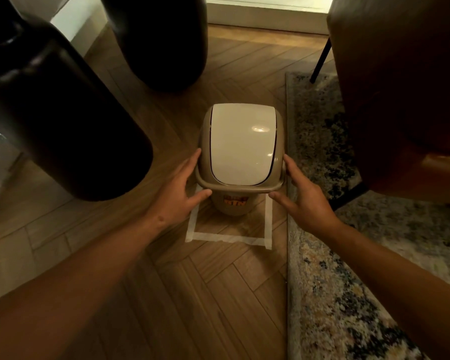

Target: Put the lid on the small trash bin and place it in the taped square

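Two big dark rounded forms fill the left and upper middle of the view: the nearer dark vase (63, 120) looms over the wooden floor (166, 294), and a second dark vase (164, 40) stands farther back. On the right a brown leather chair (405, 87) rises over a patterned rug (335, 294), whose straight edge runs down the floor just right of the tape.

Between these stands the small trash bin (230, 206), tan, with an orange label on its near face. Its lid (240, 144) is on: a tan frame around a cream swing flap, seated on the rim. The bin stands inside the taped square (229, 239), a pale outline on the floor whose near side and two side strips are visible; the far side is hidden behind the bin. The bin sits toward the far part of the square, with bare floor between it and the near strip.

Both bare forearms reach in from the lower corners. The left hand (176, 193) is spread against the left side of the lid frame, fingers along the rim and thumb just under its near edge. The right hand (303, 197) mirrors it on the right side, fingers touching the frame, thumb pointing in below the rim. Both hands clasp the bin between them at the lid, neither curled fully closed.
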`<state>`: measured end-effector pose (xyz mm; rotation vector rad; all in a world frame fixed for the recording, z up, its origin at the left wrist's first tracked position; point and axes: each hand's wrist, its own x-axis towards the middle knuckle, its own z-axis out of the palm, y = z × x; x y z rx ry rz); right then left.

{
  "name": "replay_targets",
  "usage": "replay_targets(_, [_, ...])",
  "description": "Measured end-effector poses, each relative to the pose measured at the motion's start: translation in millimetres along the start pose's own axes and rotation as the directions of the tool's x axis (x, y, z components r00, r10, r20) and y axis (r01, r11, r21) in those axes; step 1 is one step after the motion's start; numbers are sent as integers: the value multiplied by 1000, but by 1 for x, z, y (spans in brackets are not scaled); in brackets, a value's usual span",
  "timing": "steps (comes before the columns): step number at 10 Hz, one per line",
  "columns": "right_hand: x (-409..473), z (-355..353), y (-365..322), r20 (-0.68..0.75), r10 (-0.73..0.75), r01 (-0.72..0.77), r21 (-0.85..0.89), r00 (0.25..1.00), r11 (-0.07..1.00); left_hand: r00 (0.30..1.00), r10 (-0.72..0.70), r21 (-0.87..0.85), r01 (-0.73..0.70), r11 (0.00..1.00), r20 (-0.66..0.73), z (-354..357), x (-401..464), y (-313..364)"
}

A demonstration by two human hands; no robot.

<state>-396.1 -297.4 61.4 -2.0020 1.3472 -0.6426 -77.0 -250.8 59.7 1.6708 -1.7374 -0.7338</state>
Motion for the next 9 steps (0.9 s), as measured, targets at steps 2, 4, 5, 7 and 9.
replay_targets(2, [1, -2, 1, -4, -9, 9, -35, 1000, 999, 1000, -14, -21, 14, 1000, -2, 0, 1, 1])
replay_targets(4, [0, 3, 3, -27, -19, 17, -44, 999, 999, 999, -17, -28, 18, 999, 31, -4, 2, -1])
replay_targets(5, [-2, 3, -2, -29, -11, 10, -34, 1000, 999, 999, -25, -27, 27, 999, 44, -7, 3, -2])
replay_targets(7, [-3, 4, -2, -27, 12, -13, -32, 1000, 999, 998, -25, -32, 27, 999, 51, -9, 3, 1])
replay_targets(9, [-4, 4, -5, -17, -3, 3, 4, 1000, 1000, 997, -50, -54, 53, 997, 57, -9, 2, 4])
